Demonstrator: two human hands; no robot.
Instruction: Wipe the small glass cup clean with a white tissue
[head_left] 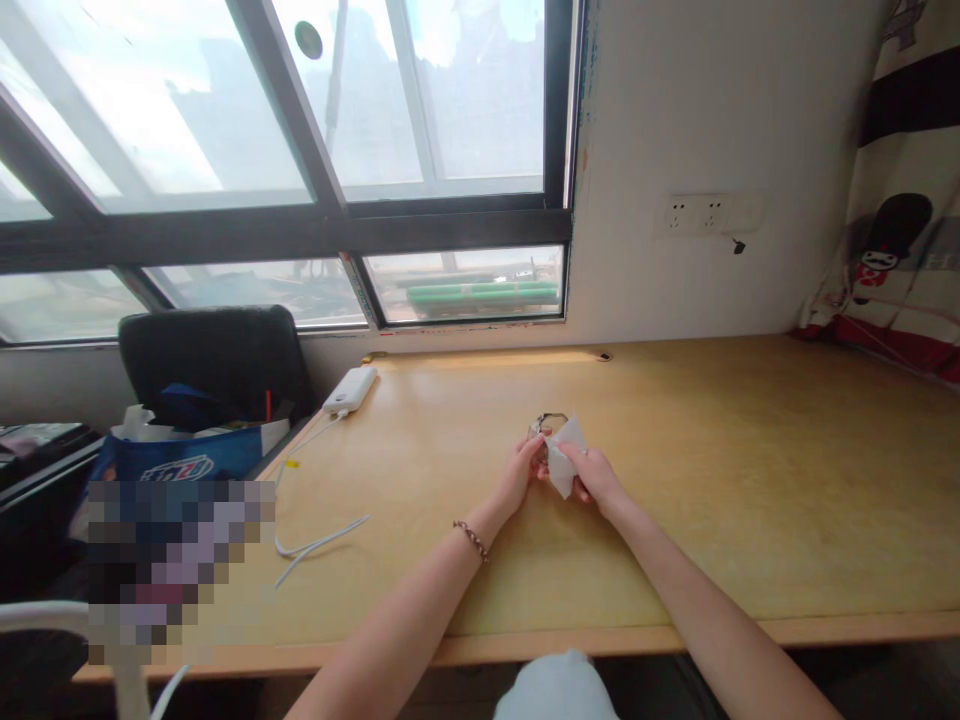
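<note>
A pair of eyeglasses (553, 416) with a thin dark frame is held above the wooden table, gripped in my left hand (525, 468). My right hand (592, 474) pinches a white tissue (564, 462), which is folded over part of the glasses. Both hands meet close together, their fingertips nearly touching at the tissue. The lens on the near side is mostly hidden by the tissue and fingers. A beaded bracelet (472, 541) circles my left wrist.
On the wooden table (750, 480), a white power bank (351, 390) lies at the left edge with a white cable (322, 541). Left of the table stand a black chair (217, 345) and a blue bag (187, 462). Windows, wall sockets (694, 214) and a patterned curtain (892, 230) are behind.
</note>
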